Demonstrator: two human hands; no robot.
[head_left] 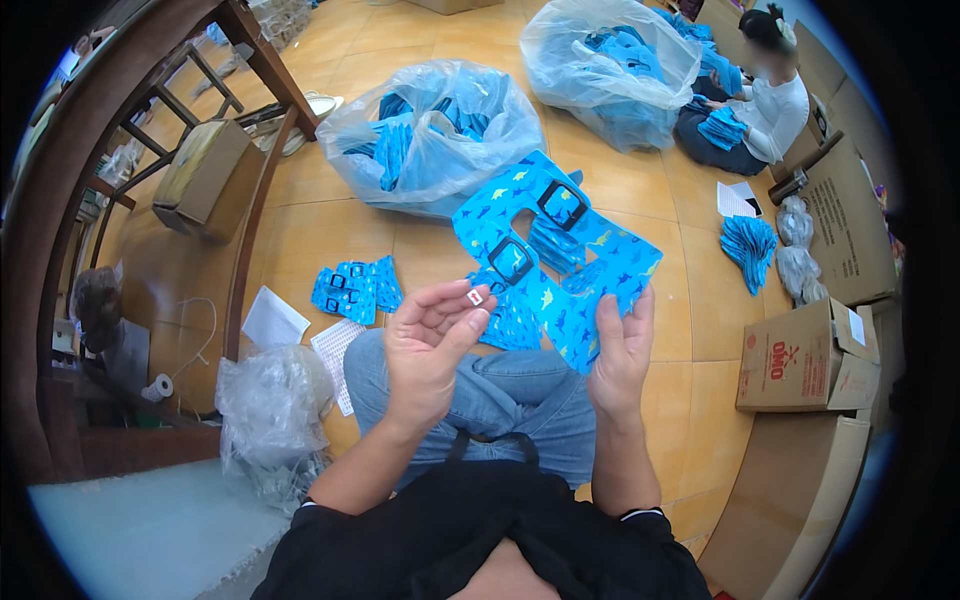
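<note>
Centre frame: we are seeing the right hand (620,350) clamping the lower edge of a blue patterned sheet (560,250) with two black-framed openings. The left hand (430,345) is pinching a small white-and-red tag (475,297), too small to identify. The blue pieces (515,320) behind are lying partly hidden.

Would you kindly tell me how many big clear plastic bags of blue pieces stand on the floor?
2: one clear plastic bag ahead of the person, another farther right beside a seated co-worker. Others may lie out of view.
</note>
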